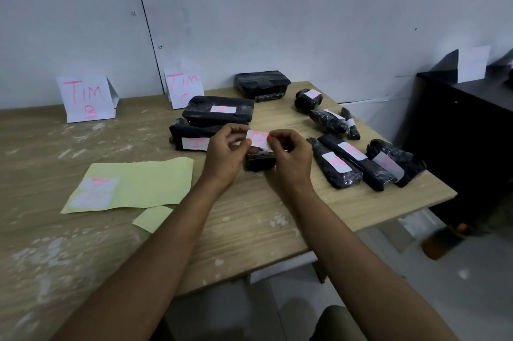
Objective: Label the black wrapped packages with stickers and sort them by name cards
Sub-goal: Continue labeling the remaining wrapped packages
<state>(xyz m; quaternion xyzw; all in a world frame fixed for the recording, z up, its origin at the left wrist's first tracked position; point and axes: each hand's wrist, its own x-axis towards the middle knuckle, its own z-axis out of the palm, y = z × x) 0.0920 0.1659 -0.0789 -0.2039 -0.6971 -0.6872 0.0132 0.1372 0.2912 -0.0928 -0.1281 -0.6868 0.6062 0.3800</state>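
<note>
Wooden table (277, 201), flecked with white, stands against a pale wall. Nearest, at 8 o'clock from the hands, lies the backing sheet (138, 182) with two stickers left. At centre, the left hand (226, 156) and right hand (290, 157) pinch a sticker (258, 139) by its two short ends, long axis running 9 to 3. A small package (258, 164) lies directly under the fingers, at 6 o'clock from the sticker, between both wrists, equally near each; likely the sticker goes straight down. Labelled packages (361, 163) cluster at 3 o'clock. Farther, at 10 o'clock, stand name cards (86, 99).
</note>
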